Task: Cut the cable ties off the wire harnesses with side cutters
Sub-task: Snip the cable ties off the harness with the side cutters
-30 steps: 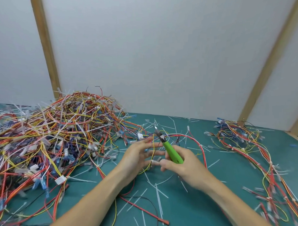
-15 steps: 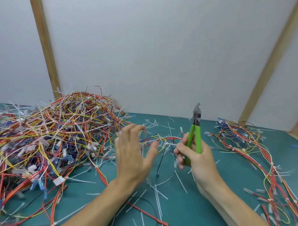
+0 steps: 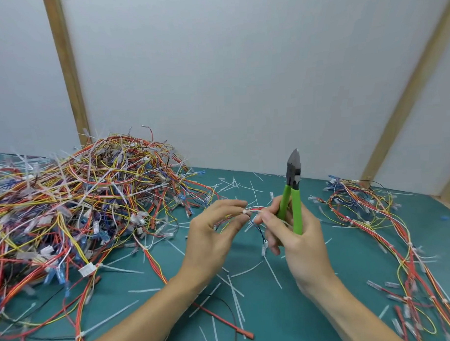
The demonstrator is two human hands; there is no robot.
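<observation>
Teal counter (image 3: 275, 321) spreads wide under white wall panels (image 3: 228, 81) framed with wooden battens (image 3: 67, 71). On the left sits a big heap of wire harnesses (image 3: 79, 201), red, yellow, blue and white, bristling with cable ties. Over on the right lies a smaller, flatter bundle of harnesses (image 3: 368, 216). Cut-off white ties (image 3: 272, 270) are scattered across the counter between them. Centre stage, above the counter, the left hand (image 3: 211, 242) pinches a small red-and-yellow harness (image 3: 253, 210) at a white tie, fingers curled onto it. The right hand (image 3: 298, 241) grips the green-handled side cutters (image 3: 292, 191) upright, their tips together and pointing up, while its fingertips pinch the harness's other end. No brand or writing is legible anywhere.
</observation>
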